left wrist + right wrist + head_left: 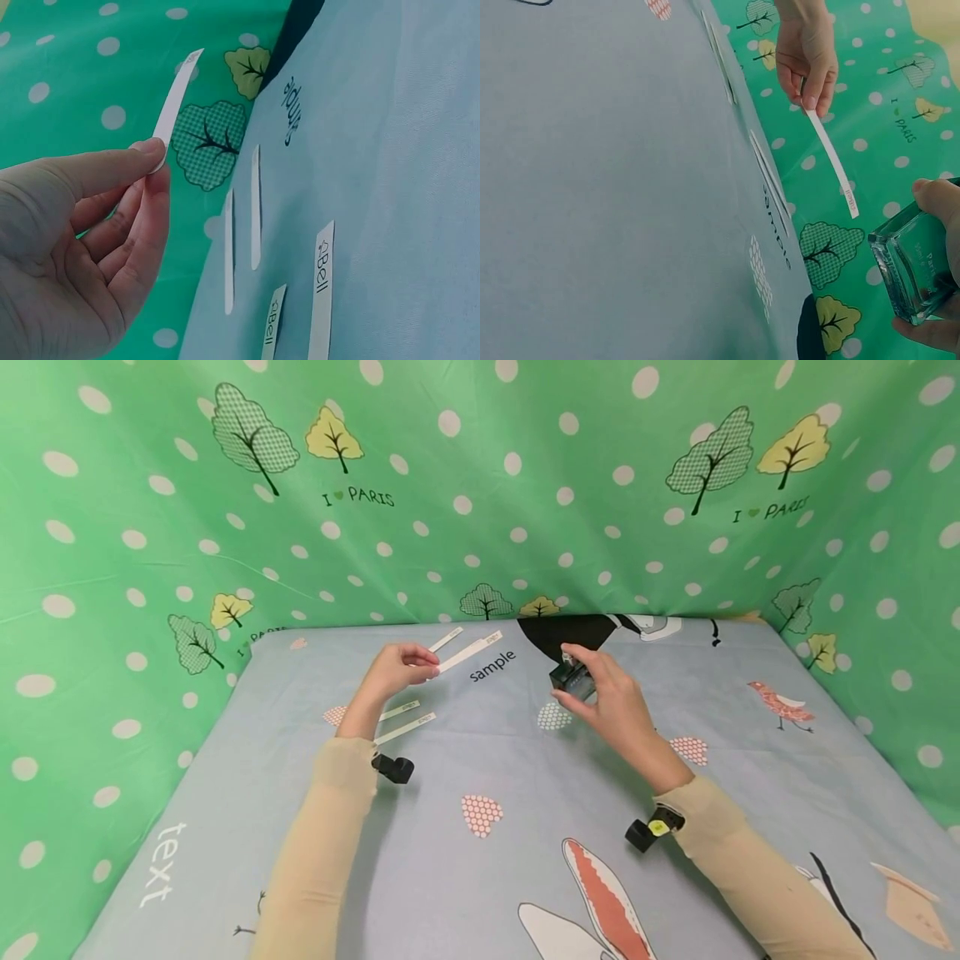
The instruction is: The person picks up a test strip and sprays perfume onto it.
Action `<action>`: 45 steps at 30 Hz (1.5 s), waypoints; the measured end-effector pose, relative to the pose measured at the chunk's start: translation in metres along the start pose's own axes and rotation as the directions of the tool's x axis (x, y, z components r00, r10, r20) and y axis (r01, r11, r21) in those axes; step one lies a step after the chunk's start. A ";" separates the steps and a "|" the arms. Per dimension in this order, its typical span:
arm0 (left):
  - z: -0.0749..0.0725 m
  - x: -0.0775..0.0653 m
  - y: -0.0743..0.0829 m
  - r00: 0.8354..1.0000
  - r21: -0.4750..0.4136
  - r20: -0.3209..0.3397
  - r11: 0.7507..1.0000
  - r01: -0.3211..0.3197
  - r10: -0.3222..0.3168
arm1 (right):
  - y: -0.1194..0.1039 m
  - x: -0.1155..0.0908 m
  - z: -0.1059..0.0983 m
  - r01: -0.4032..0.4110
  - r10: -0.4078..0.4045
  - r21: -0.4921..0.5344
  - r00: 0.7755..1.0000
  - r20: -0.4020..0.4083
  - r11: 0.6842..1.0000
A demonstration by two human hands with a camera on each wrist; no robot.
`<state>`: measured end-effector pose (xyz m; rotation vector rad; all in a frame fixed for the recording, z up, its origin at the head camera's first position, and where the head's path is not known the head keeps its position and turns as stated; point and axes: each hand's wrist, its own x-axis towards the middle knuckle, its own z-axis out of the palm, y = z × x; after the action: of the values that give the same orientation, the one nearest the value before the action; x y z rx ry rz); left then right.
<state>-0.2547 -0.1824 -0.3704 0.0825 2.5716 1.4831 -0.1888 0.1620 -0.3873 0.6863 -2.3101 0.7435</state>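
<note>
My left hand (396,675) pinches one end of a white paper scent strip (174,101) between thumb and fingertips. The strip slants up and away above the table, with small print at its far tip. In my right hand (617,700) is a squarish dark glass perfume bottle (916,259), gripped between thumb and fingers, with the index finger at its top in the head view. A gap separates the bottle from the strip's printed end. Below the left hand, several more strips lie on the cloth, among them one marked "Bell" (322,289) and a shorter-looking one (274,322).
A pale blue printed cloth (525,777) covers the table, with hearts, a bird and the word "sample" (492,666) on it. Behind hangs a green dotted curtain (420,460). Both wrists wear black cameras, one at the left cuff (395,768).
</note>
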 end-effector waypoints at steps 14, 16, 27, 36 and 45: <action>0.005 0.010 -0.010 0.998 -0.024 0.014 0.998 0.059 -0.059 | 0.004 -0.002 0.001 -0.004 0.004 0.003 1.000 0.000 1.000; 0.006 0.011 -0.010 0.998 -0.023 0.014 0.997 0.067 -0.067 | 0.004 -0.002 0.002 -0.004 0.004 0.003 1.000 -0.001 1.000; 0.010 0.019 -0.017 0.994 -0.012 0.003 0.994 0.111 -0.111 | 0.004 -0.002 0.003 0.004 -0.004 -0.003 1.000 -0.003 1.000; 0.013 0.023 -0.023 0.994 0.003 -0.007 0.994 0.106 -0.106 | 0.006 -0.003 0.005 0.003 -0.003 -0.007 1.000 0.000 1.000; 0.021 0.029 -0.030 0.991 -0.024 -0.020 0.991 0.134 -0.134 | 0.008 -0.005 0.006 0.005 -0.005 -0.003 1.000 0.001 1.000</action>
<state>-0.2782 -0.1758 -0.4102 -0.1084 2.5212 1.4717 -0.1930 0.1653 -0.3977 0.6908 -2.3086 0.7374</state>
